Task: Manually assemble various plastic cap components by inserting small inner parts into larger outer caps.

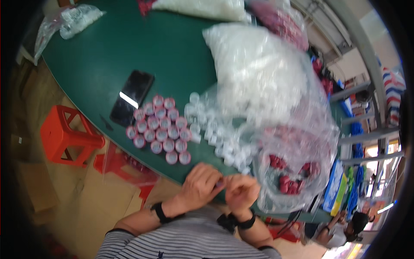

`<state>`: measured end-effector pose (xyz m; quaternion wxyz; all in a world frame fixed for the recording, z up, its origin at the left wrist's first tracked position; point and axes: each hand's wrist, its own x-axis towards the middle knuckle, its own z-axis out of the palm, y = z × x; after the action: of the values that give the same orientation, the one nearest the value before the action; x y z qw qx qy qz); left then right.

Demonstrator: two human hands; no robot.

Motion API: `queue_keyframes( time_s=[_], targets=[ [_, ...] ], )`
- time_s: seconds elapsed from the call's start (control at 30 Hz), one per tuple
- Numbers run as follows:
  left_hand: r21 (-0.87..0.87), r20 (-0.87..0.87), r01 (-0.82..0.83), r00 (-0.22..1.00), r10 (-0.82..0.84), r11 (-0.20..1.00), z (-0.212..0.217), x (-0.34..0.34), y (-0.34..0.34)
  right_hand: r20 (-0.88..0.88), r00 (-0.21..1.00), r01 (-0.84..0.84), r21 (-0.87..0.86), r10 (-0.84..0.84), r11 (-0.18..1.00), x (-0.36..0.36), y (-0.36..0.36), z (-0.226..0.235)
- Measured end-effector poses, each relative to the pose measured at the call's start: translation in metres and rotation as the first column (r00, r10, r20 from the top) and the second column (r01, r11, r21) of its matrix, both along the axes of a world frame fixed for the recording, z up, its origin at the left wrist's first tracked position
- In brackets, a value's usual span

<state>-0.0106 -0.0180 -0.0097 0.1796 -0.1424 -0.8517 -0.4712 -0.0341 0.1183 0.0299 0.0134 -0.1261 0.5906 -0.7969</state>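
Observation:
My left hand (202,184) and my right hand (241,190) meet at the near edge of the green table (86,56). Between the left fingertips shows a small pinkish piece (220,184), mostly hidden. My right hand is closed beside it, its fingertips curled, and what they hold does not show. Just beyond the left hand, several round pink-rimmed pieces (161,134) with pale centres stand in a tight cluster. To their right lie many small clear plastic caps (215,134). An open clear bag (317,190) with dark red pieces (289,184) is right of my right hand.
A large bag of whitish pieces (258,73) fills the back right. A black phone (132,96) lies left of the cluster. More plastic bags (79,21) lie at the far left. An orange stool (67,136) stands left of the table. Another person (340,231) is at far right.

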Motion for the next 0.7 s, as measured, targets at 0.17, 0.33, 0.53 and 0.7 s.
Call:
queue_keyframes(
  time_s=[0.17, 0.33, 0.53, 0.7],
  targets=[
    [-0.011, 0.005, -0.011, 1.0, 0.011, 1.0, 0.006, -0.009, -0.004, 0.085, 0.996, 0.027, -0.254, -0.005, 0.967, -0.013, 0.011, 0.033],
    [0.001, 0.014, 0.012, 1.0, -0.012, 1.0, 0.005, -0.005, -0.003, 0.076, 0.997, 0.041, -0.241, -0.023, 0.97, -0.002, 0.012, 0.028],
    [0.018, 0.026, 0.012, 1.0, -0.012, 1.0, 0.005, 0.001, -0.004, 0.098, 0.995, 0.007, -0.242, 0.017, 0.97, 0.01, 0.009, 0.025],
    [0.023, 0.014, 0.017, 1.0, -0.017, 1.0, 0.005, 0.0, -0.003, 0.039, 0.999, 0.014, -0.195, -0.007, 0.981, 0.002, 0.004, 0.012]
  ],
)
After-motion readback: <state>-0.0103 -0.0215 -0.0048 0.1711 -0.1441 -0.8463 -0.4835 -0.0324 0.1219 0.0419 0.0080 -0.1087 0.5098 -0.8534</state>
